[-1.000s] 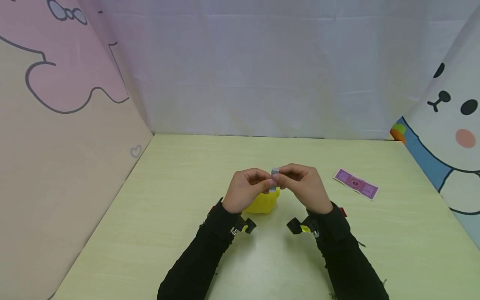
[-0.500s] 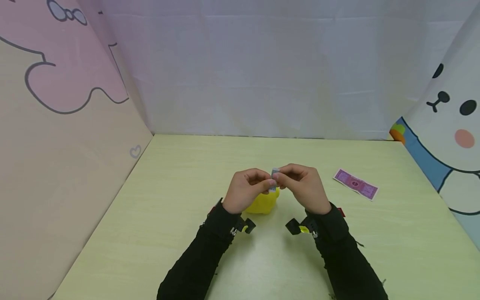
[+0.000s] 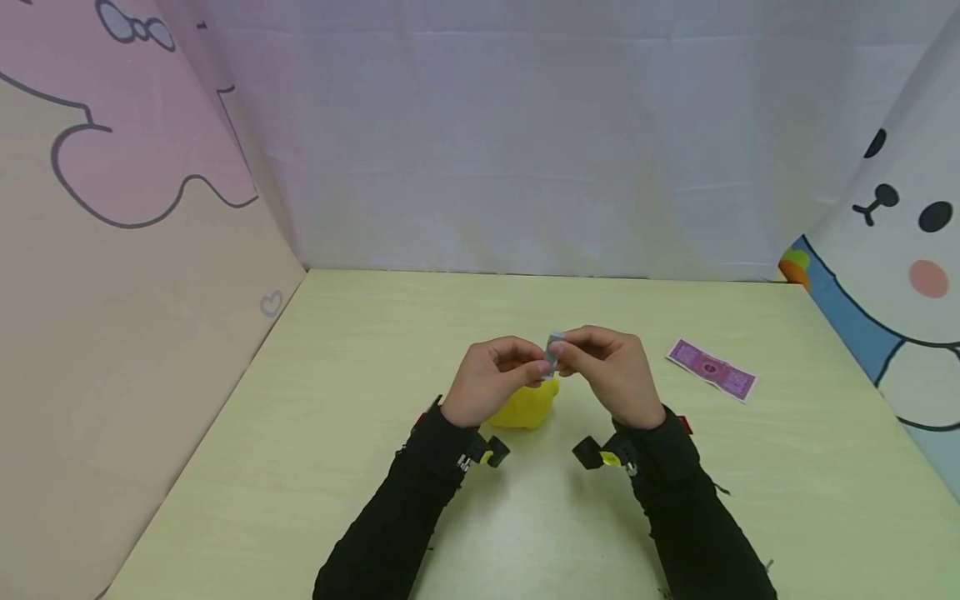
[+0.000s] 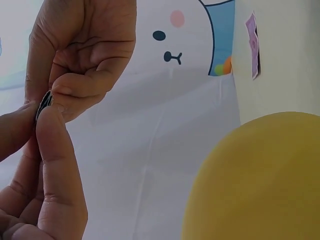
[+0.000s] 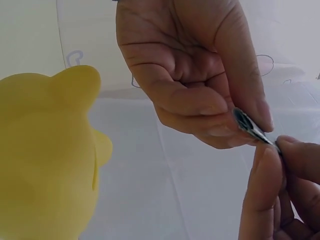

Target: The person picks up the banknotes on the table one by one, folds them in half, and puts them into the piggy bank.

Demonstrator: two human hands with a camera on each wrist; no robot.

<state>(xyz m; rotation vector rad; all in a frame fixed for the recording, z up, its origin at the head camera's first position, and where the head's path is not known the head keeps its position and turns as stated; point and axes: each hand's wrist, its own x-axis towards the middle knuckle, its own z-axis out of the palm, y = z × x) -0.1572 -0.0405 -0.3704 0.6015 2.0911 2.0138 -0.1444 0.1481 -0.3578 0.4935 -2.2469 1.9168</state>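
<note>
A small folded strip of bluish-grey paper, seemingly a banknote [image 3: 552, 353], is held up between both hands above the table. My left hand [image 3: 491, 381] pinches its lower part between thumb and fingers. Higher up on the same strip, the thumb and fingers of my right hand [image 3: 617, 377] grip it. Its layered, folded edge [image 5: 243, 120] shows in the right wrist view. Just below and behind the hands stands a yellow, rounded figure [image 3: 525, 406], partly covered by them. Seen from the right wrist, this figure [image 5: 45, 155] has ear-like bumps and a slit, like a piggy bank.
A purple banknote [image 3: 712, 369] with crease marks lies flat on the pale table [image 3: 360, 367] to the right. A white curtain [image 3: 480, 150] hangs behind, and printed cartoon panels flank both sides. Both wrists wear black sleeves with small cameras.
The folded strip has tilted, its top leaning to the right. My right hand has shifted slightly up and right; the left hand stays nearly still.
</note>
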